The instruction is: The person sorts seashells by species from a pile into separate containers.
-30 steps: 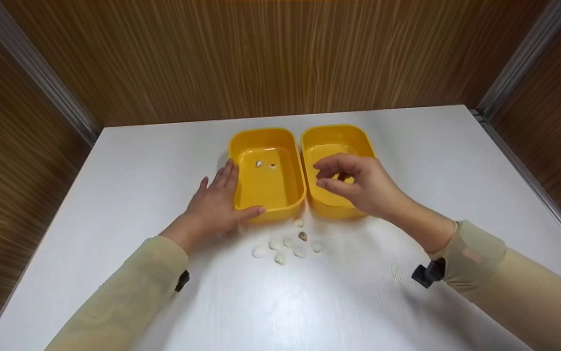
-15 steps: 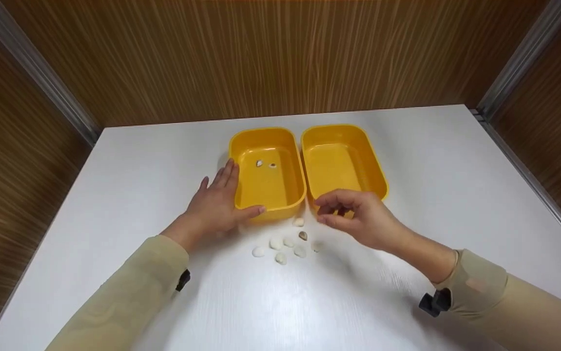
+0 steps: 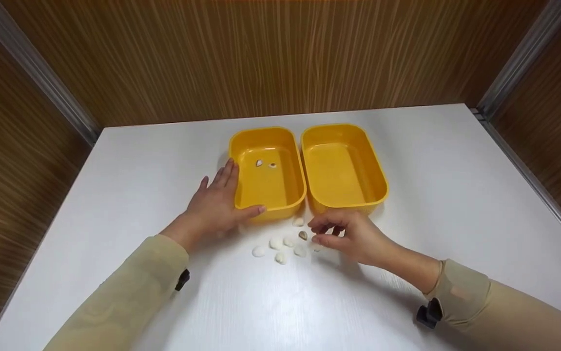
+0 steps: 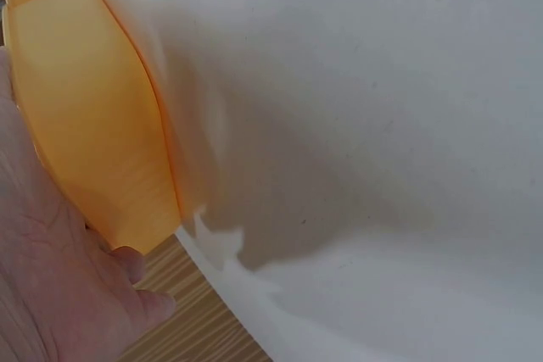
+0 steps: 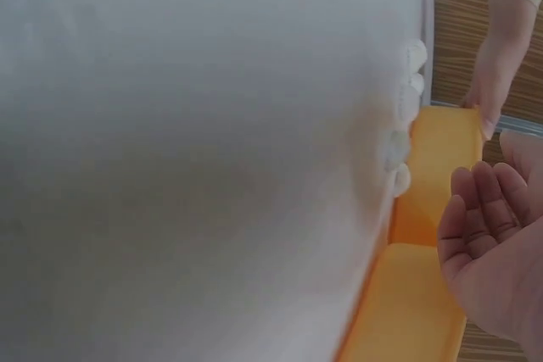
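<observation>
My left hand (image 3: 214, 202) lies along the left wall of the left yellow bin (image 3: 280, 213), fingers straight on its rim and the thumb over its near edge. Two small shells, one a brown-marked white shell (image 3: 259, 163), sit inside that bin. My right hand (image 3: 351, 236) hovers just in front of the right yellow bin (image 3: 385, 187), fingers loosely bent and thumb apart, with nothing visible between them. Beside its fingertips is a small brown shell (image 3: 303, 235). Several white shells (image 3: 276, 243) lie scattered on the table nearby, one partly hidden by the right thumb.
Both bins stand side by side on the white table (image 3: 280, 307), the right one showing a bare floor. A pale shell (image 3: 298, 222) lies close to the bins' near edges. Wood-grain panels (image 3: 280, 58) rise behind the table and at both sides.
My right hand has come back from over the right bin toward me, down to the shells on the table. The left hand has stayed on the left bin.
</observation>
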A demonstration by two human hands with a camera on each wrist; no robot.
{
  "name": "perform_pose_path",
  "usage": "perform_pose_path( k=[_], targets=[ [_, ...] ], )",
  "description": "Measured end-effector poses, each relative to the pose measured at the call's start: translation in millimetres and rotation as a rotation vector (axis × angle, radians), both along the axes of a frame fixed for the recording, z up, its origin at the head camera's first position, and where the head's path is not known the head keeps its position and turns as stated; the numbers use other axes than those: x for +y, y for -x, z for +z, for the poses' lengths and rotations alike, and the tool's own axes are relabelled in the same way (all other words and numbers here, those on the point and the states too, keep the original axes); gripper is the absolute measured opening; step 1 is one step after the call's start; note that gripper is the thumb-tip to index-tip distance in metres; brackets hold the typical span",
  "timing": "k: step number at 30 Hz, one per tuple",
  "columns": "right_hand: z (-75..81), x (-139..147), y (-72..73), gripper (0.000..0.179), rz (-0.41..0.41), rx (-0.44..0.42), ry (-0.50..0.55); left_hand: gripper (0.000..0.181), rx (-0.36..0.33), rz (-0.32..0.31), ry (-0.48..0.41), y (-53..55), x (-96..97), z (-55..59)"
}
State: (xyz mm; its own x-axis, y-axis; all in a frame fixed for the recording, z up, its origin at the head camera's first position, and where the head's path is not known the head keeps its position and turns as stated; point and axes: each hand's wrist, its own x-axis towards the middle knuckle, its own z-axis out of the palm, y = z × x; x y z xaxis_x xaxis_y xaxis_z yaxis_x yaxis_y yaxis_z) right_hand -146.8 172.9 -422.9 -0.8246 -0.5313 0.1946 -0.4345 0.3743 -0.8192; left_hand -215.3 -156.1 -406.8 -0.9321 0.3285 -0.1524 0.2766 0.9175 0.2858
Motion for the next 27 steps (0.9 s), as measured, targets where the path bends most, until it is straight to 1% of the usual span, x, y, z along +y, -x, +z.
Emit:
perform_pose_path(
  k=[6,13,17,23,27],
  targets=[
    [-10.7,-3,-0.3,0.020,-0.036,-0.023,-0.038,0.128,0.006,-0.011,0.009,-0.7,-0.9,0.5],
    [-19.0,-4,-0.9,0.021,-0.054,-0.071,-0.032,0.130,-0.001,-0.009,0.011,-0.2,-1.2,-0.2],
    [-21.9,-5,0.5,0.022,-0.057,-0.063,-0.050,0.130,-0.001,-0.010,0.014,-0.6,-0.7,0.5],
    [-25.4,-9,3.4,0.024,-0.040,-0.088,-0.050,0.129,0.006,-0.015,0.016,-1.0,-0.4,2.0],
    [-28.1,-11,4.7,0.025,-0.050,-0.056,-0.094,0.128,0.006,-0.015,0.023,-0.6,-0.4,1.9]
  ],
)
